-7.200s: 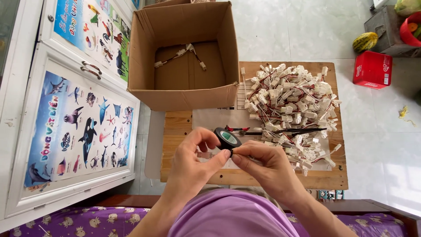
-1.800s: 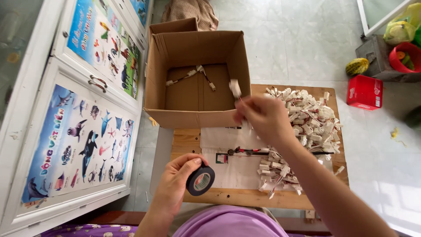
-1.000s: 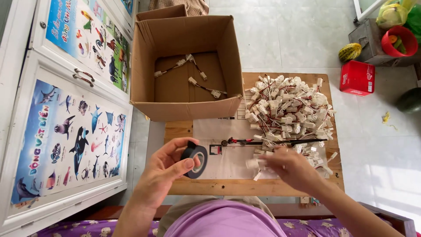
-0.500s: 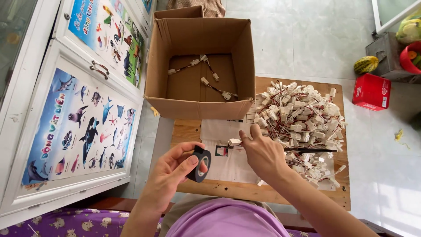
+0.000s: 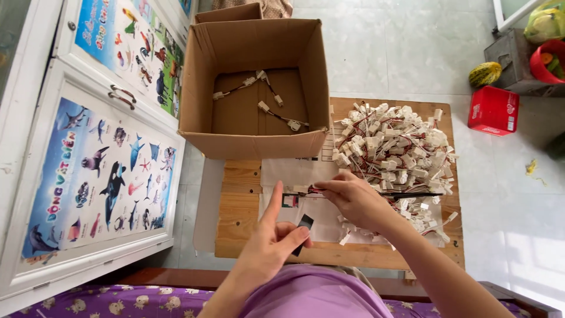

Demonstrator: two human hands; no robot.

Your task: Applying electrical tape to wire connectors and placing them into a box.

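— What is the low table (image 5: 241, 194) made of?
— Bare wooden planks, matt, the grain plain to see. A sheet of thin white paper (image 5: 294, 174) lies smooth over its middle.
— And the box (image 5: 253, 141) at twelve o'clock?
— Brown corrugated cardboard, dull and a little creased.
— The heap (image 5: 391, 147) at two o'clock?
— Small white plastic connectors, slightly shiny, on thin red and black plastic-coated wires.
— The left hand (image 5: 268, 247)?
— It holds a strip of black tape (image 5: 303, 227), faintly glossy.

The person wears a plain lilac-purple garment; both forearms are bare, with no sleeves, rings or watch on the left hand (image 5: 268, 250) or right hand (image 5: 356, 200)
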